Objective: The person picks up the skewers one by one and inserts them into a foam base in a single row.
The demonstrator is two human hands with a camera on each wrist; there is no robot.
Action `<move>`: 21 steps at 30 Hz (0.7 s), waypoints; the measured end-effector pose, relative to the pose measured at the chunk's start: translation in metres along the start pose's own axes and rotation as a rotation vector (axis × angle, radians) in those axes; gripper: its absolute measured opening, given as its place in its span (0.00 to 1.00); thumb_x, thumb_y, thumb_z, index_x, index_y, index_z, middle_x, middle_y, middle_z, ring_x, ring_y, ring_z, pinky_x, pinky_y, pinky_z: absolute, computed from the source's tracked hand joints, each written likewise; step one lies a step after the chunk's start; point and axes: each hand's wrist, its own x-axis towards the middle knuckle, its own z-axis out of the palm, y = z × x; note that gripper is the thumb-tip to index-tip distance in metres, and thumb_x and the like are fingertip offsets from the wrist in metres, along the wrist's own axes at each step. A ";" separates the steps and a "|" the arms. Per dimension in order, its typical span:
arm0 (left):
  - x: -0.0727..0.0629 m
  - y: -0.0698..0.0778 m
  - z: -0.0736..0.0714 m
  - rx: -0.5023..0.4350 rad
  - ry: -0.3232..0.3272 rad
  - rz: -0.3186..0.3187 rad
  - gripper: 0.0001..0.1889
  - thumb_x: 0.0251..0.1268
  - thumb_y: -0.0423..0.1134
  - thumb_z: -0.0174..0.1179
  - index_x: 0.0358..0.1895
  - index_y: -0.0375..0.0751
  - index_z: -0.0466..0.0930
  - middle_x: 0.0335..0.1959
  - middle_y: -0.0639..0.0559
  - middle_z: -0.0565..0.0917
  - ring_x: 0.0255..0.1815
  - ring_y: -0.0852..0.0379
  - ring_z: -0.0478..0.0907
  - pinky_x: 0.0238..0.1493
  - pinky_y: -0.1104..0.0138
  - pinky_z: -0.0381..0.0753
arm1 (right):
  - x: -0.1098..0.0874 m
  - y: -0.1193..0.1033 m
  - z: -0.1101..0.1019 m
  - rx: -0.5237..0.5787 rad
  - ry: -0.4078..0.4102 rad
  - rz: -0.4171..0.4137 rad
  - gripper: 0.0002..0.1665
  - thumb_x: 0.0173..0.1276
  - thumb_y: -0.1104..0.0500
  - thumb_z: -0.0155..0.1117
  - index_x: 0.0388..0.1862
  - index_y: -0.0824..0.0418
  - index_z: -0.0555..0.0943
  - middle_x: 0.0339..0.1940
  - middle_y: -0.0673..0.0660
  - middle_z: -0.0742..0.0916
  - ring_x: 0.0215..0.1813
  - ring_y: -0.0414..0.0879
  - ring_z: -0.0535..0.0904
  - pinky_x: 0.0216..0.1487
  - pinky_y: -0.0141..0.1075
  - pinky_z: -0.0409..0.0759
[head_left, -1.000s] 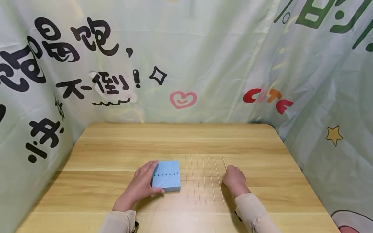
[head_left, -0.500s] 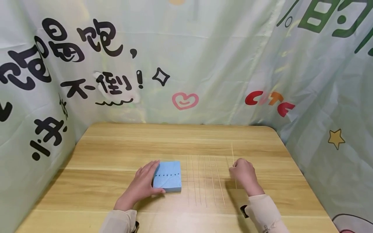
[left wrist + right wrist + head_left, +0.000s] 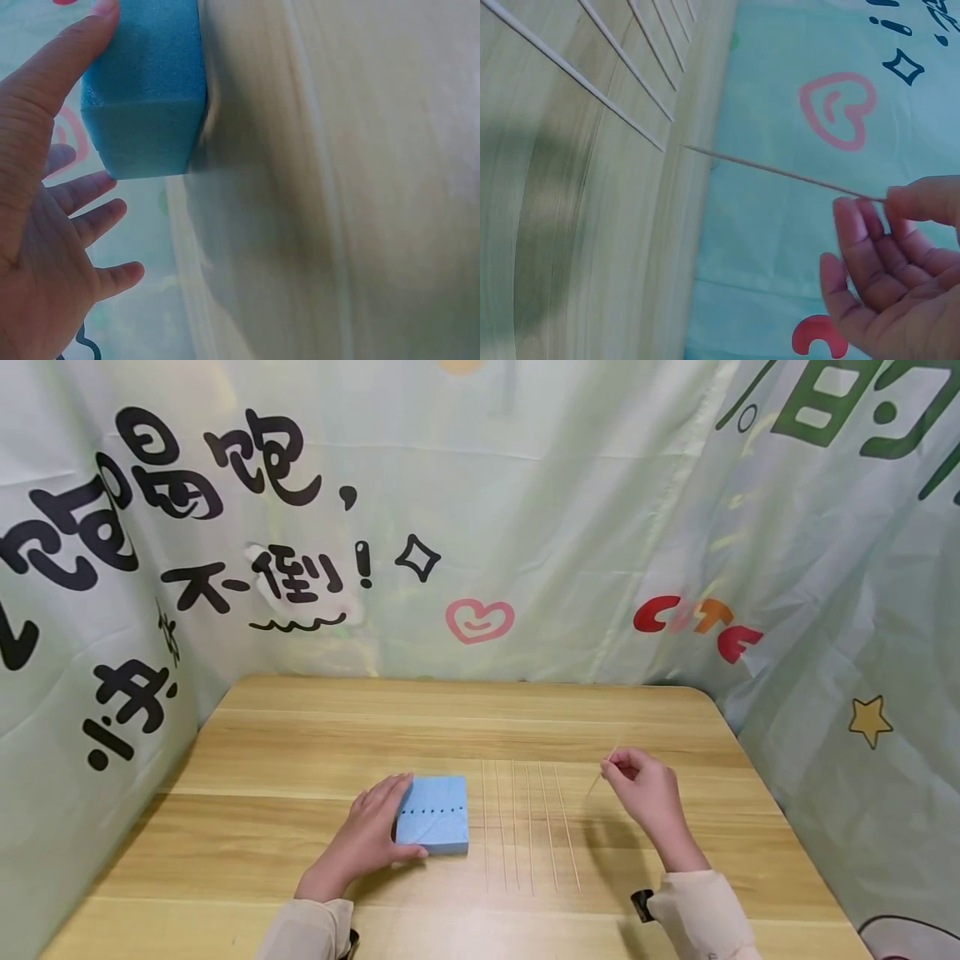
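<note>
A blue foam block (image 3: 432, 818) with a row of small dark holes across its top lies on the table. My left hand (image 3: 367, 827) holds it from the left, with the thumb at its near side and the fingers at its far left corner. In the left wrist view the thumb (image 3: 82, 45) touches the foam block (image 3: 142, 97). Above the table at the right, my right hand (image 3: 647, 789) pinches a thin bamboo skewer (image 3: 600, 777) between thumb and fingertips. The right wrist view shows the skewer (image 3: 780, 174) slanting out to a pointed tip.
Several more thin skewers (image 3: 529, 827) lie side by side between the block and my right hand. The wooden table (image 3: 450, 718) ends at a printed cloth (image 3: 562, 527) that hangs behind it and along both sides.
My right hand has lifted the rightmost skewer off the table, moved right and upward, and turned, so the skewer now slants. My left hand stays on the foam block.
</note>
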 end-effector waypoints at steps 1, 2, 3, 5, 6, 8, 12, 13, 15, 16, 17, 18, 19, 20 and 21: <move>0.000 0.000 0.000 -0.005 0.000 -0.003 0.61 0.33 0.58 0.76 0.74 0.39 0.52 0.71 0.39 0.61 0.71 0.40 0.57 0.67 0.40 0.50 | -0.001 0.000 -0.001 0.017 0.008 -0.006 0.04 0.64 0.63 0.63 0.31 0.64 0.80 0.29 0.56 0.86 0.33 0.43 0.81 0.34 0.29 0.77; 0.000 0.000 0.000 -0.012 -0.002 -0.007 0.62 0.33 0.57 0.77 0.74 0.39 0.52 0.71 0.40 0.61 0.71 0.40 0.57 0.67 0.40 0.50 | -0.001 -0.001 -0.001 0.032 0.017 -0.016 0.04 0.64 0.63 0.64 0.31 0.64 0.80 0.30 0.56 0.86 0.33 0.42 0.82 0.33 0.27 0.77; 0.000 0.000 0.000 -0.017 -0.002 -0.010 0.62 0.33 0.57 0.77 0.74 0.40 0.51 0.71 0.40 0.61 0.71 0.40 0.57 0.67 0.39 0.50 | -0.002 -0.002 -0.002 0.046 0.028 -0.029 0.04 0.63 0.63 0.64 0.31 0.64 0.80 0.29 0.56 0.86 0.33 0.41 0.82 0.32 0.25 0.77; 0.000 0.001 -0.001 -0.027 -0.006 -0.019 0.63 0.33 0.57 0.77 0.75 0.41 0.48 0.71 0.40 0.60 0.71 0.41 0.57 0.67 0.39 0.50 | -0.003 -0.002 -0.002 0.065 0.049 -0.060 0.04 0.63 0.64 0.65 0.31 0.64 0.80 0.29 0.56 0.86 0.32 0.38 0.82 0.32 0.23 0.76; 0.000 0.001 0.000 -0.028 -0.007 -0.022 0.64 0.33 0.57 0.77 0.75 0.42 0.48 0.72 0.41 0.60 0.70 0.41 0.57 0.67 0.39 0.50 | -0.004 -0.003 -0.002 0.069 0.061 -0.076 0.04 0.63 0.64 0.65 0.30 0.64 0.80 0.29 0.56 0.86 0.32 0.37 0.81 0.31 0.22 0.75; 0.000 0.000 -0.001 -0.024 -0.005 -0.026 0.64 0.32 0.57 0.77 0.75 0.42 0.47 0.71 0.41 0.60 0.70 0.41 0.58 0.67 0.39 0.51 | -0.003 -0.006 -0.001 0.084 0.081 -0.116 0.04 0.62 0.65 0.66 0.29 0.65 0.80 0.28 0.56 0.86 0.30 0.34 0.81 0.31 0.21 0.75; 0.000 -0.001 -0.002 -0.023 0.010 -0.022 0.65 0.31 0.57 0.77 0.75 0.40 0.47 0.71 0.40 0.61 0.70 0.41 0.59 0.67 0.39 0.52 | -0.003 -0.015 0.005 0.140 0.089 -0.176 0.03 0.60 0.68 0.67 0.29 0.65 0.80 0.27 0.56 0.86 0.30 0.31 0.80 0.31 0.20 0.75; 0.000 -0.002 -0.001 -0.025 0.015 -0.020 0.65 0.31 0.57 0.77 0.75 0.40 0.47 0.71 0.40 0.61 0.70 0.41 0.59 0.67 0.39 0.52 | -0.002 -0.018 0.007 0.155 0.088 -0.191 0.03 0.59 0.69 0.67 0.29 0.65 0.80 0.27 0.56 0.86 0.30 0.32 0.80 0.31 0.20 0.75; -0.001 -0.002 -0.001 -0.031 0.019 -0.019 0.65 0.30 0.57 0.78 0.75 0.40 0.47 0.71 0.40 0.61 0.69 0.41 0.60 0.67 0.39 0.52 | -0.002 -0.023 0.011 0.179 0.084 -0.217 0.04 0.59 0.70 0.67 0.28 0.65 0.80 0.27 0.56 0.85 0.30 0.32 0.81 0.31 0.20 0.75; -0.001 -0.002 0.000 -0.032 0.020 -0.019 0.65 0.30 0.57 0.78 0.75 0.40 0.47 0.71 0.40 0.61 0.69 0.41 0.60 0.67 0.39 0.52 | -0.002 -0.026 0.014 0.188 0.084 -0.232 0.04 0.59 0.70 0.67 0.28 0.65 0.80 0.26 0.56 0.85 0.30 0.33 0.81 0.31 0.19 0.75; -0.001 -0.002 0.000 -0.033 0.020 -0.019 0.65 0.30 0.57 0.78 0.75 0.40 0.47 0.71 0.40 0.62 0.70 0.41 0.60 0.67 0.40 0.52 | -0.003 -0.029 0.016 0.198 0.082 -0.247 0.04 0.59 0.70 0.67 0.28 0.65 0.80 0.26 0.56 0.85 0.30 0.34 0.81 0.31 0.19 0.75; -0.001 -0.002 0.000 -0.036 0.020 -0.021 0.65 0.30 0.57 0.78 0.75 0.40 0.47 0.71 0.40 0.62 0.70 0.41 0.60 0.67 0.40 0.51 | -0.003 -0.032 0.019 0.205 0.079 -0.261 0.05 0.58 0.70 0.67 0.28 0.64 0.80 0.26 0.55 0.85 0.30 0.35 0.82 0.31 0.19 0.75; -0.001 -0.002 0.000 -0.038 0.021 -0.022 0.65 0.30 0.57 0.78 0.75 0.40 0.47 0.71 0.40 0.62 0.70 0.41 0.60 0.67 0.40 0.51 | -0.003 -0.035 0.022 0.211 0.076 -0.274 0.05 0.58 0.70 0.67 0.28 0.64 0.80 0.26 0.55 0.85 0.30 0.37 0.82 0.31 0.20 0.75; -0.001 -0.002 0.000 -0.040 0.019 -0.024 0.65 0.30 0.57 0.78 0.75 0.40 0.47 0.71 0.40 0.61 0.70 0.42 0.59 0.67 0.40 0.51 | -0.004 -0.038 0.025 0.215 0.075 -0.287 0.05 0.58 0.70 0.68 0.28 0.64 0.80 0.26 0.54 0.85 0.30 0.38 0.82 0.31 0.20 0.75; -0.001 -0.002 0.000 -0.043 0.017 -0.025 0.65 0.30 0.57 0.78 0.75 0.40 0.47 0.71 0.40 0.61 0.70 0.42 0.59 0.68 0.41 0.50 | -0.004 -0.041 0.028 0.220 0.071 -0.304 0.05 0.58 0.70 0.68 0.28 0.63 0.80 0.26 0.53 0.85 0.30 0.39 0.82 0.31 0.21 0.76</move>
